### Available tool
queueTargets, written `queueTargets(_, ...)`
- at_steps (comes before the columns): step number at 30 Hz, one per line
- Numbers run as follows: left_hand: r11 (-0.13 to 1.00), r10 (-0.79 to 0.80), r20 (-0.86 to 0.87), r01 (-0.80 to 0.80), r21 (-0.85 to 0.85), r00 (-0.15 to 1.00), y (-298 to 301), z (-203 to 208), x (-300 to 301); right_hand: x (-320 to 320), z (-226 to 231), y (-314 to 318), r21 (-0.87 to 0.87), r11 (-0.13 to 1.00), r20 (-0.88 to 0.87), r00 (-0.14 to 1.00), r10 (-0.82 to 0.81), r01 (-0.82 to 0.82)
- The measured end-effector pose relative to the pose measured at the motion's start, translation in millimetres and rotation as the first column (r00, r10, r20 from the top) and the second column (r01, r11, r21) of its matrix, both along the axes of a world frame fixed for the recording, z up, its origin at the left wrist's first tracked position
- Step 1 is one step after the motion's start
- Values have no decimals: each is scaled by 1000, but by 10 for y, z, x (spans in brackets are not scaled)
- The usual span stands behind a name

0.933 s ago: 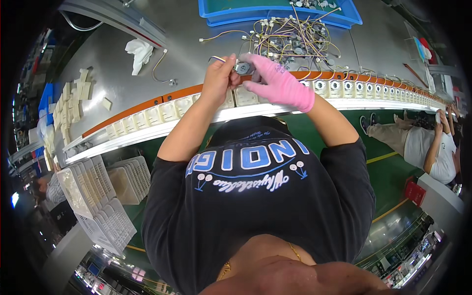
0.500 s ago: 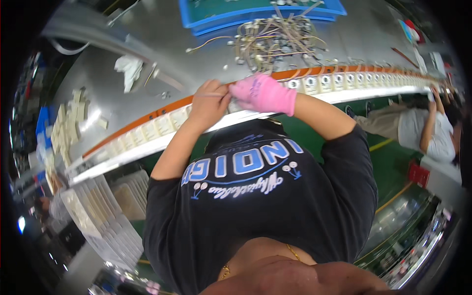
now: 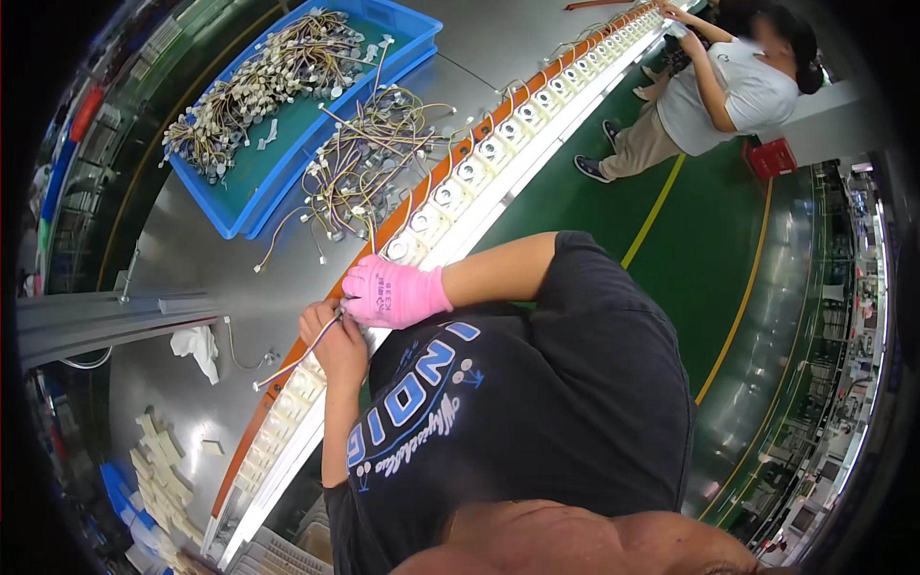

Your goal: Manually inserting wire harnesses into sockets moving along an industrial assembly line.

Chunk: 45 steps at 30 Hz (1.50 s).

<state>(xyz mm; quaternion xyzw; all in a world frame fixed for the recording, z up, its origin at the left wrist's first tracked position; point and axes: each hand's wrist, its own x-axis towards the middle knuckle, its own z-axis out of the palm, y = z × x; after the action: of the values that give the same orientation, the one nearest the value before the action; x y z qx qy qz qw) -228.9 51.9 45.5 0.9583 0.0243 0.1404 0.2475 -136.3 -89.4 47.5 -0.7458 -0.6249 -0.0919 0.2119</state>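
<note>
My bare left hand and my right hand, in a pink glove, meet over a long row of white plastic housings. The left fingers are closed in a pinch on a thin wire lead; its white plug end hangs out beyond that hand, over the orange strip. The gloved fingers are closed too, pressed against the left fingertips; what they grip is hidden. Housings beyond the glove have dark-centred round parts and wires in them. Those nearer the left arm look plain.
A blue tray full of wire leads stands far left, with a loose wire pile beside it. White blocks and a white cloth lie on the metal table. Another person works at the row's far end.
The whole view has turned, so the row now runs steeply and more of the blue tray shows. My hands stay together at the row; the lead now crosses my left hand.
</note>
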Motion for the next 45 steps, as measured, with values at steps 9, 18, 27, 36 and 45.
queueTargets(9,1000,12,-14,-12,-13,1000,8,-22,50,-104,37,35,-105,987,-89,988,-127,118)
queueTargets(18,987,-160,24,159,34,987,127,-55,95,82,177,183,291,893,256,927,273,-343)
queueTargets(27,991,-37,138,19,129,990,83,-102,73,300,370,187,-404,899,1,983,186,-170)
queueTargets(36,996,38,36,-34,-88,999,115,-146,59,290,374,240,-571,804,-35,984,177,-165)
queueTargets(45,998,40,24,-39,-46,999,96,-148,72,309,473,196,-559,816,-121,988,97,-149)
